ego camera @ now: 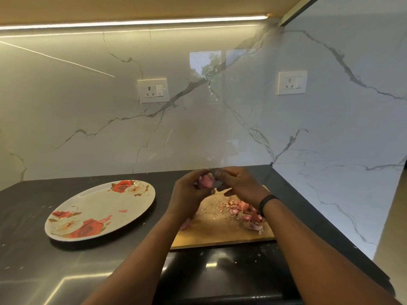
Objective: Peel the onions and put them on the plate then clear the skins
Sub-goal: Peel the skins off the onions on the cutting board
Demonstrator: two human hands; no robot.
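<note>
From the head view, your two hands are raised together above the far end of the wooden cutting board (222, 230), meeting over a small pink onion (206, 181). Your left hand (190, 194) has its fingers curled round the onion from the left and below, gripping it, so only the onion's upper right side shows between your hands. Your right hand (239, 183) comes in from the right with its fingertips (218, 172) bent down onto the top edge of the onion; it looks like a pinch on the skin there, though the contact point is too blurred to be sure. A black band (267, 202) sits on your right wrist. Beneath your right forearm, a heap of pink and papery skins (242, 211) lies on the right part of the board, with smaller flakes scattered toward the board's centre. A further pinkish piece (184, 225) peeks out at the board's left edge under your left wrist; what it is cannot be made out. The floral plate (88, 201) rests on the dark bench (33, 216) to the left of the board, apart from it, carrying only a small pink scrap (123, 210) on its surface. Two wall sockets (153, 90) are set in the marble backsplash (88, 119) behind.
</note>
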